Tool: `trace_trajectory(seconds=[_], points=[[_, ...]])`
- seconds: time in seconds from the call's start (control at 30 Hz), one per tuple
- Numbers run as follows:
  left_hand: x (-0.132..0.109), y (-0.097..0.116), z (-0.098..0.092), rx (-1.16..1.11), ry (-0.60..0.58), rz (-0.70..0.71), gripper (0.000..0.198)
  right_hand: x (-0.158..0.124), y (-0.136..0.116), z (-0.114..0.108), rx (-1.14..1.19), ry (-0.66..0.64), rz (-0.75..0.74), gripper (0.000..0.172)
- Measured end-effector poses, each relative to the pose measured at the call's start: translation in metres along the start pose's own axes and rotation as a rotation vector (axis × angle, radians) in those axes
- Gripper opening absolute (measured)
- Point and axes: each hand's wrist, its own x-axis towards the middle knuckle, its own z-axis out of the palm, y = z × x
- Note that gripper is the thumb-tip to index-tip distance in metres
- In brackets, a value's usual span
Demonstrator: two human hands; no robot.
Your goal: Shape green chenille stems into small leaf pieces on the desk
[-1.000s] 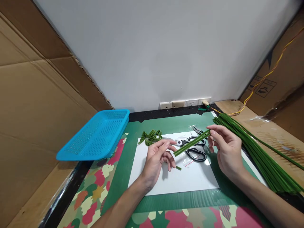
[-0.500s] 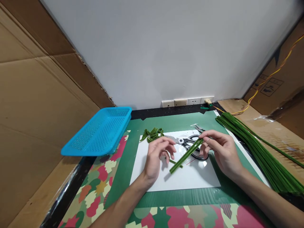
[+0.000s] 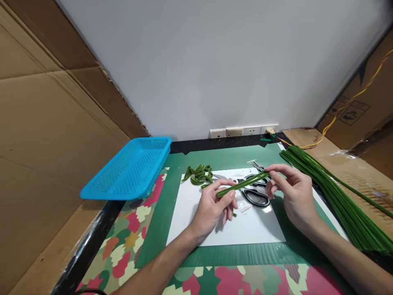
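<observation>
Several short green pipe cleaners (image 3: 245,184) lie side by side in a small bundle above the white sheet (image 3: 196,229). My left hand (image 3: 215,205) pinches the bundle's lower left end between thumb and fingers. At the upper right end, my right hand (image 3: 291,188) grips it with thumb and fingertips. Behind the bundle lies a pair of black-handled scissors (image 3: 257,198), partly covered by it and by my left hand. Bent green pipe-cleaner pieces (image 3: 199,173) sit in a little heap at the sheet's far left corner.
A blue perforated basket (image 3: 129,172) stands on the left. Long green pipe cleaners (image 3: 334,200) lie bunched on the right. Small pliers-like tool tips (image 3: 257,166) show behind the scissors. Wall sockets (image 3: 235,132) with a plugged-in yellow cable are at the back.
My left hand has closed on the free end of the pipe-cleaner bundle. That end has risen, so the bundle lies flatter; my right hand has shifted slightly right.
</observation>
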Motion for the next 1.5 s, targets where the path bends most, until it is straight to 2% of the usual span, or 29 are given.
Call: trace_trajectory(seconds=[0.1, 0.2, 0.3, 0.4, 0.63, 0.9, 0.97, 1.1, 1.2, 1.3, 1.4, 1.5], points=[[0.002, 0.006, -0.002, -0.085, 0.088, 0.100, 0.033, 0.001, -0.003, 0.002, -0.047, -0.146, 0.079, 0.025], [0.003, 0.007, -0.001, -0.162, 0.134, 0.139, 0.032, -0.002, -0.005, 0.008, -0.101, -0.319, 0.129, 0.029], [0.003, 0.003, 0.001, -0.163, 0.123, 0.121, 0.032, -0.010, -0.005, 0.016, -0.142, -0.487, 0.139, 0.026], [0.003, -0.002, 0.002, -0.130, 0.084, 0.083, 0.035, -0.017, -0.004, 0.020, -0.186, -0.575, 0.119, 0.025], [0.000, -0.005, 0.000, 0.040, 0.062, 0.059, 0.039, -0.020, -0.003, 0.017, -0.130, -0.637, 0.164, 0.032], [-0.002, -0.005, 0.002, 0.161, 0.020, 0.049, 0.038, -0.020, 0.004, 0.016, -0.099, -0.642, 0.100, 0.042], [-0.003, -0.004, 0.001, 0.249, -0.004, 0.088, 0.035, -0.019, 0.003, 0.016, -0.062, -0.623, 0.111, 0.045], [-0.005, 0.001, -0.001, 0.501, -0.049, 0.234, 0.029, -0.014, 0.003, 0.015, 0.086, -0.589, 0.227, 0.053], [-0.006, 0.000, 0.000, 0.541, -0.061, 0.291, 0.026, -0.014, 0.006, 0.017, 0.155, -0.625, 0.256, 0.045], [-0.007, -0.003, 0.001, 0.516, -0.006, 0.318, 0.023, -0.017, 0.008, 0.020, 0.152, -0.627, 0.232, 0.036], [-0.009, -0.003, 0.002, 0.502, 0.044, 0.323, 0.024, -0.018, 0.003, 0.023, 0.129, -0.540, 0.175, 0.029], [-0.010, 0.000, 0.001, 0.488, 0.039, 0.312, 0.028, -0.016, -0.002, 0.022, 0.126, -0.427, 0.120, 0.022]])
